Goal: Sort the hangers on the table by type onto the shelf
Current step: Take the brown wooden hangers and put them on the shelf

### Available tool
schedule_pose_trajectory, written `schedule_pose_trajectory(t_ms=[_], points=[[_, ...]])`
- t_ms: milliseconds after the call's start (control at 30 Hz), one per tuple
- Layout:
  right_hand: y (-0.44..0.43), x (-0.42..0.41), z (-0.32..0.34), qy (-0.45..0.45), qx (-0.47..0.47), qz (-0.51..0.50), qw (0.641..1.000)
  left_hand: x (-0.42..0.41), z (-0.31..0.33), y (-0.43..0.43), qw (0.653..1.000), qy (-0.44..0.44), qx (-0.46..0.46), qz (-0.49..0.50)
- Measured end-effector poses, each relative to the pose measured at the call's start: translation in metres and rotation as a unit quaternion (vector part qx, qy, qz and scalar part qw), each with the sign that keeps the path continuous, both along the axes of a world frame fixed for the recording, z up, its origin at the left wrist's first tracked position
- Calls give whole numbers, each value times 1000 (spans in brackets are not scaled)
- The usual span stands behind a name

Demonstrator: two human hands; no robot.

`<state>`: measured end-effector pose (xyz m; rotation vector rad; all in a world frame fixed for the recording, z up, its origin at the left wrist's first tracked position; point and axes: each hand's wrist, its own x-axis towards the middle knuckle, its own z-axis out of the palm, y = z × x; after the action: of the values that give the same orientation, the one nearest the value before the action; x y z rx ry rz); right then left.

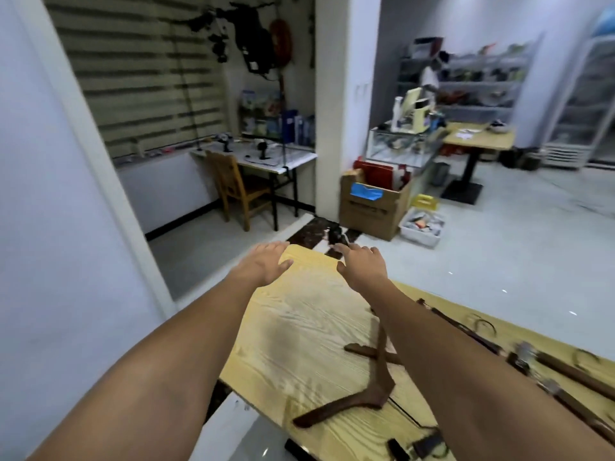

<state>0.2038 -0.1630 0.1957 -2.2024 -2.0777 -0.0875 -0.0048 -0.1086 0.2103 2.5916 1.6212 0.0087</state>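
Both hands empty here: my left hand [266,264] is flat, fingers straight, over the far corner of the table [299,327]. My right hand [361,266] is just beside it at the far edge, fingers loosely splayed, gripping nothing. Whether either palm touches the top, I can't tell. Now the bit that matters: the hangers lie behind my hands, back toward me. Nearest is the dark wooden hanger [362,397], a smooth brown boomerang lying flat. One limb runs toward the far edge under my right forearm, the other sweeps toward the near left edge. A second dark wooden piece [357,350] crosses that far limb. The right hand looks nearer to it, I reckon, and it would have to draw back to reach. Along the right edge lie the clip hangers [549,371], dark bars with metal clips and wire hooks, blurred. The tabletop is glossy pale-yellow wood grain. A shelving unit [482,81] stands in the far room; whether it's the one to fill, I can't tell.
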Motion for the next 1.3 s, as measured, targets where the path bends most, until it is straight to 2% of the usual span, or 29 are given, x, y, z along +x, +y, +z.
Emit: schedule_pose_trajectory(t_ms=[200, 567, 700, 933, 1300], points=[[-45, 44, -13, -3, -17, -105, 994, 57, -25, -1, 994, -24, -27, -101], [-106, 104, -48, 16, -45, -228, 973, 136, -54, -24, 974, -44, -48, -218], [-117, 126, -66, 27, -51, -249, 967, 165, -68, -34, 961, -34, -54, -269], [-114, 154, -96, 49, -61, -264, 962, 209, -96, -32, 953, -16, -82, -291], [-97, 182, -157, 84, -66, -241, 965, 240, -172, -8, 934, 75, -117, -329]])
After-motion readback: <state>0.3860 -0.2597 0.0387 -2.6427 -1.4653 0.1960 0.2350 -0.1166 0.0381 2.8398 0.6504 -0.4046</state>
